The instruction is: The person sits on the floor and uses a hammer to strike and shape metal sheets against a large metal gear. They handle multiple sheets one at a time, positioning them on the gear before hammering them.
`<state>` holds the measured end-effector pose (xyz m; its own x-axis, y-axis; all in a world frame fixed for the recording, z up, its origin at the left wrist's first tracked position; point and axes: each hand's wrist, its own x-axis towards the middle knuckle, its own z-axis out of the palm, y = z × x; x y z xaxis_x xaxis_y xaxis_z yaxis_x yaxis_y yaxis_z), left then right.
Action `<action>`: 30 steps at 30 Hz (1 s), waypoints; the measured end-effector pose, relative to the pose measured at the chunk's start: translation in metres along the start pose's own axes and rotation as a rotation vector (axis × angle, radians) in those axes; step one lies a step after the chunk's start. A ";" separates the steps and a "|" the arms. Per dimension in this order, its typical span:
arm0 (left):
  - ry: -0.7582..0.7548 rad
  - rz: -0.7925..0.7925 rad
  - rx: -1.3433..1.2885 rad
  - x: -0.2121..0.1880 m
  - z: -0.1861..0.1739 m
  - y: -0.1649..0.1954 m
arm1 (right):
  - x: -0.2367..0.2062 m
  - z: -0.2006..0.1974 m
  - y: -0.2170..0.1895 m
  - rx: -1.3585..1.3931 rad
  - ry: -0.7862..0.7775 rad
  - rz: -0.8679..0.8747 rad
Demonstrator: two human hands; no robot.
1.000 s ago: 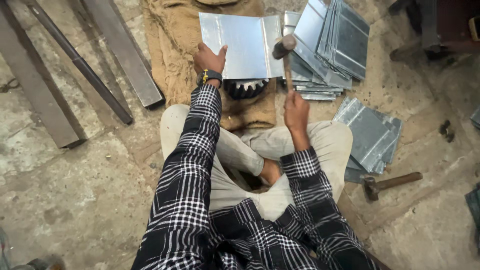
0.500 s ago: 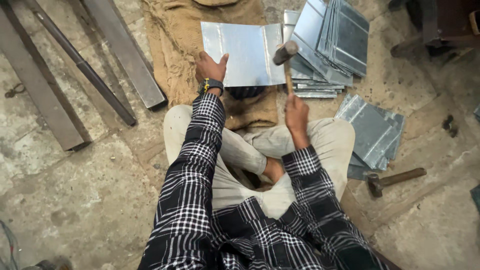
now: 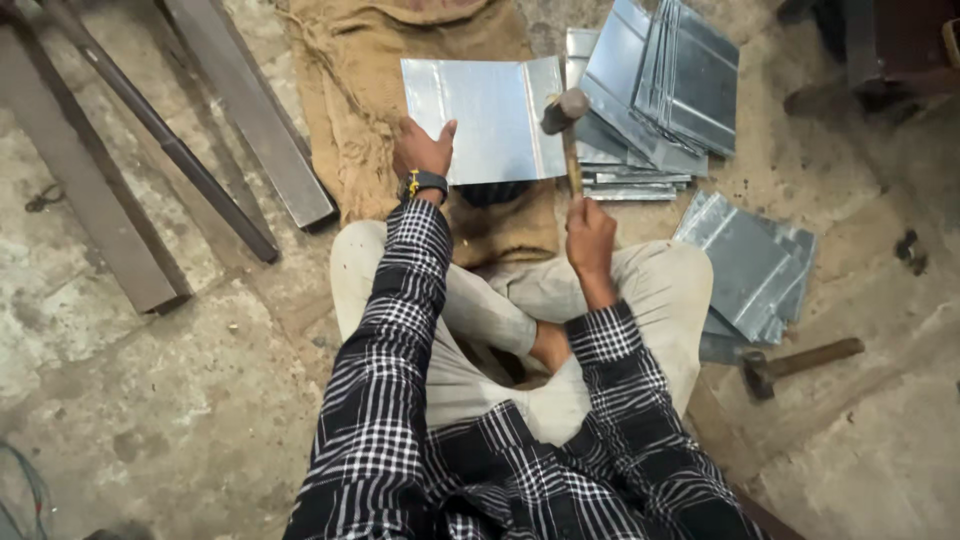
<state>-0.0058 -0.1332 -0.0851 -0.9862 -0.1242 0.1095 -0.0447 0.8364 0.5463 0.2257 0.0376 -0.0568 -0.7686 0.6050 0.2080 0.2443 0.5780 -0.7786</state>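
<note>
I sit cross-legged on the floor. A shiny metal sheet (image 3: 487, 115) lies flat on a burlap sack (image 3: 350, 90) in front of me. My left hand (image 3: 424, 150) presses on the sheet's near left corner, a watch on its wrist. My right hand (image 3: 590, 232) grips the wooden handle of a hammer (image 3: 566, 118). The hammer head hovers over the sheet's right edge, by a folded seam.
A stack of similar sheets (image 3: 660, 85) sits to the right of the sack, and another pile (image 3: 748, 262) lies by my right knee. A second hammer (image 3: 798, 362) rests on the floor at right. Long steel bars (image 3: 170, 150) lie at left.
The hammer has stayed raised over the sheet's right edge with small shifts. My left hand stays on the sheet's near corner. The camera view shifted slightly.
</note>
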 end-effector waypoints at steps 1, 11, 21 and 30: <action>-0.054 -0.024 -0.016 -0.001 -0.001 0.000 | 0.000 0.000 -0.002 0.057 -0.003 0.061; -0.112 -0.061 -0.024 -0.004 -0.014 0.008 | -0.007 0.003 -0.008 -0.161 0.012 0.010; -0.143 -0.048 -0.043 -0.008 -0.007 0.000 | -0.009 -0.002 0.006 -0.063 -0.067 0.166; -0.160 -0.038 -0.080 -0.033 0.003 -0.027 | -0.003 -0.014 0.021 0.550 -0.002 0.082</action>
<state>0.0276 -0.1501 -0.1062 -0.9971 -0.0633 -0.0422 -0.0758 0.7867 0.6126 0.2415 0.0556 -0.0653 -0.7614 0.6344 0.1333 -0.0413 0.1578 -0.9866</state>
